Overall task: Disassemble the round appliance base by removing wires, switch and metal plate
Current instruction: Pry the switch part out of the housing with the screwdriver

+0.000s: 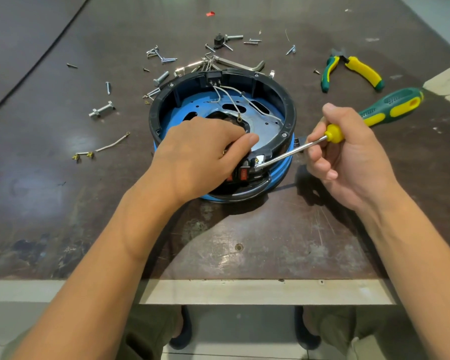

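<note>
Black plastic over blue, the base point(289, 110) sits open side up in the middle of the worktop point(270, 229), just in front of the person. Judging by what lies around it, the job is partly done. One wire point(107, 148) with its terminals is already out, to the left of the base. The rest remains: pale wires point(234, 97) run from a socket on the far rim across the plate point(268, 128), which is seated inside. The red switch point(240, 174) sits in the near wall, and that looks like the step in hand.

The left hand point(205, 152) reaches into the base with fingers curled down behind the switch. Whether they pinch a wire or only brace the rim I cannot tell. The right hand point(348, 157) grips a screwdriver point(291, 153) near its yellow collar, tip set at the switch's right edge — probably to pry it free.

Further out lie loose screws point(164, 59), a hex key point(239, 64) behind the base, and pliers point(353, 68) at the far right.
</note>
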